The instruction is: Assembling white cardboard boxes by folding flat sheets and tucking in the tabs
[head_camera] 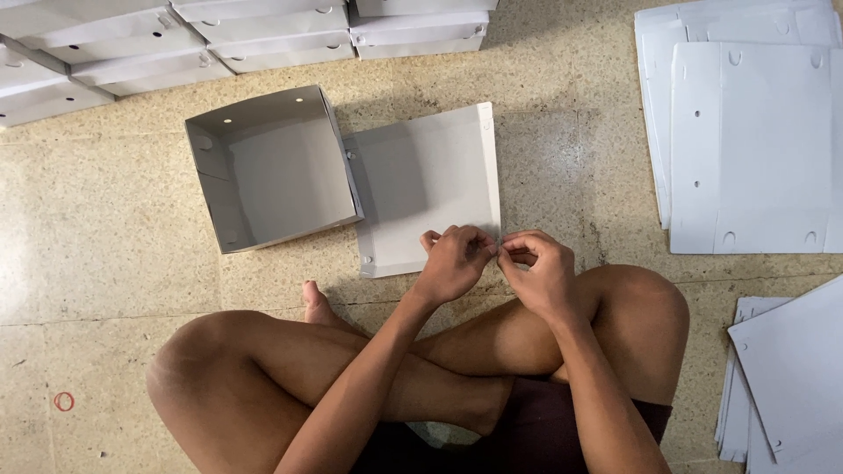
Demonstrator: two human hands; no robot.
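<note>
Both my hands pinched together at the near right corner of the half-made white box

My left hand (454,262) and right hand (537,270) meet fingertip to fingertip, clamped on the corner edge of the flat lid flap (426,189); whether something small sits between them, I cannot tell. The white box (272,171) lies on the floor (105,254) just in front of my crossed legs, its tray part standing open to the left and the flap spread flat toward my hands. I judge the sheet light, thin and springy, stiff enough to keep a fold yet easy to crease, so edges and corners are where to grip. Flat white sheets (751,145) lie at right, finished boxes (263,35) stacked at the top, and a red rubber band (63,401) lies at lower left
</note>
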